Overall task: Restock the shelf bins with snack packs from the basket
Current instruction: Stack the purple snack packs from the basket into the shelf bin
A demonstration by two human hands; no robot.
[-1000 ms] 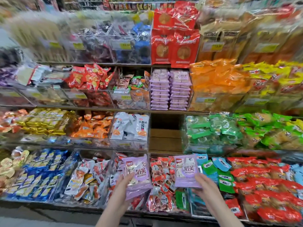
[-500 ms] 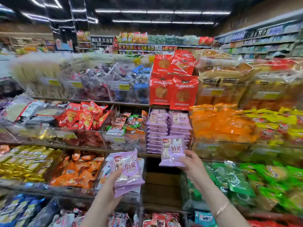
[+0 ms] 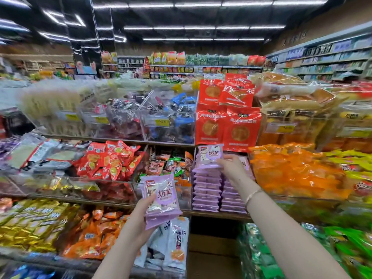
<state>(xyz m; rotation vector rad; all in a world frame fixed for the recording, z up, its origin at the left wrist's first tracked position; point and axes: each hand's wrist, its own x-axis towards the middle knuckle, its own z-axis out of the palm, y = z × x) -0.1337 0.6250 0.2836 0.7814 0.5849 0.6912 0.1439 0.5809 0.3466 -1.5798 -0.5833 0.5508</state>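
Firmly, right hand [image 3: 231, 168] pinches a glossy flat lilac pack [image 3: 209, 158] over matching stacks [image 3: 207, 190]; left hand [image 3: 138, 224] clutches a bundle [image 3: 161, 198].

One head-worn wide-angle view, facing forward, close to the snack shelves [image 3: 213, 214], ceiling lights [image 3: 199, 4] at top

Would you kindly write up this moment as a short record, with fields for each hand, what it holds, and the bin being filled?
Left: left hand grips a bundle of purple packs in front of the shelves
Right: right hand pinches a single purple pack at the top of the stacks
Target bin: two purple stacks side by side
Neighbours: red packs above, orange packs to the right
Supply: basket not in view
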